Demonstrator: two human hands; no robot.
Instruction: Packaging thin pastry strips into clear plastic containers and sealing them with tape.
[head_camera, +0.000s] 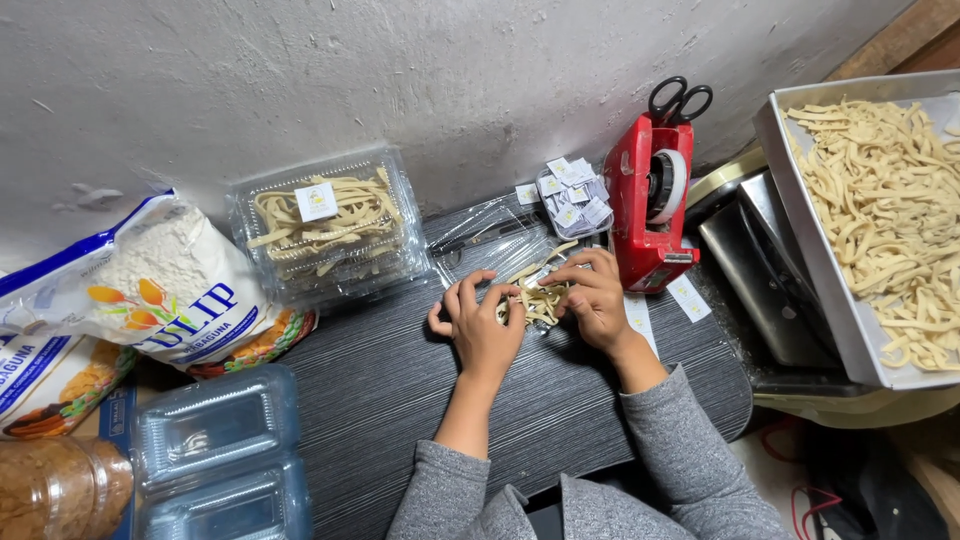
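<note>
A small bundle of pale flat dough strips is grasped from both sides at the middle of a dark grey, finely striped table. The left hand is curled round the bundle's left side, its fingers bent over the strips; the right hand is closed on the right side, its fingers pinching the top of the bundle. Both forearms are covered by grey sleeves.

Just beyond the fingers an open clear plastic clamshell is laid on the table. Beyond and to the left of the left fingers, a closed clear plastic box filled with the same strips and topped by a small white label is set against a rough grey plastered wall. Just right of the right fingers a red tape dispenser is stood, with black-handled scissors at its far end and a heap of small white labels beside it. Further right, a shallow grey tray heaped with loose strips is seen. Far left of the fingers a white and blue flour bag is laid, with empty clear plastic boxes stacked nearer the person.
</note>
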